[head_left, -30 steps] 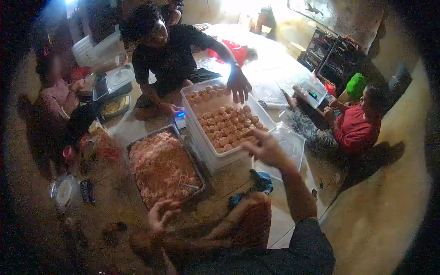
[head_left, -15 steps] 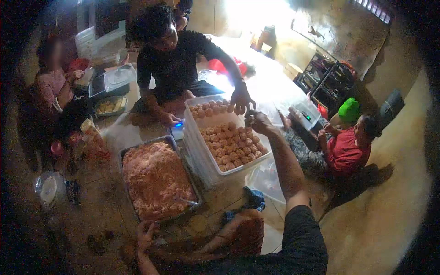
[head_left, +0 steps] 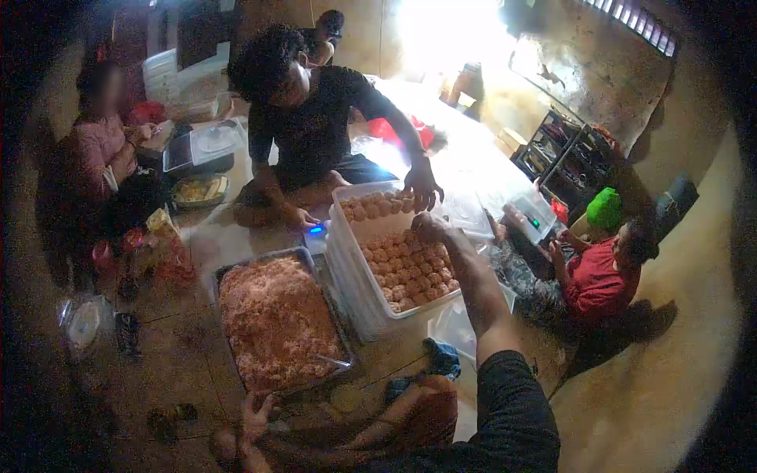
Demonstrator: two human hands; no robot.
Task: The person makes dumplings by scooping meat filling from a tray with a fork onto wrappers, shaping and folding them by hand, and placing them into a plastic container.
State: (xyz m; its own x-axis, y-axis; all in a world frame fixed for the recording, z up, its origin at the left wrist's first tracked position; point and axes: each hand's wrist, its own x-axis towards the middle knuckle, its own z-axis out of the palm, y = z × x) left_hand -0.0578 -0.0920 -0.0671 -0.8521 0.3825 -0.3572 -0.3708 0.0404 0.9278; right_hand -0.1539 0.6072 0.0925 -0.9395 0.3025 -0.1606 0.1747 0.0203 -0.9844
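Note:
My right hand [head_left: 430, 227] reaches over the plastic tub [head_left: 341, 229], its fingers pressed together and pointing down. What they hold, if anything, is hidden. Rows of meatballs [head_left: 402, 268] fill the tub's near part, and more line its far end with a bare gap between. Down by the near edge of the meat tray [head_left: 229, 335], my left hand [head_left: 258, 414] has its fingers apart and nothing visible in them. Minced meat [head_left: 276, 315] is heaped in that tray, with a utensil [head_left: 333, 362] at its near right corner.
Across the tub sits a co-worker in black, one hand [head_left: 423, 186] over its far right edge, the other [head_left: 300, 218] at a blue-lit scale [head_left: 316, 230]. Persons in pink [head_left: 102, 154] and red [head_left: 603, 272] sit left and right. Lids [head_left: 465, 213] lie behind the tub.
My right hand has closed and moved in over the tub. My left hand has gone down from beside the tray's near edge. The co-worker's hand has shifted over the far row. The view has shifted.

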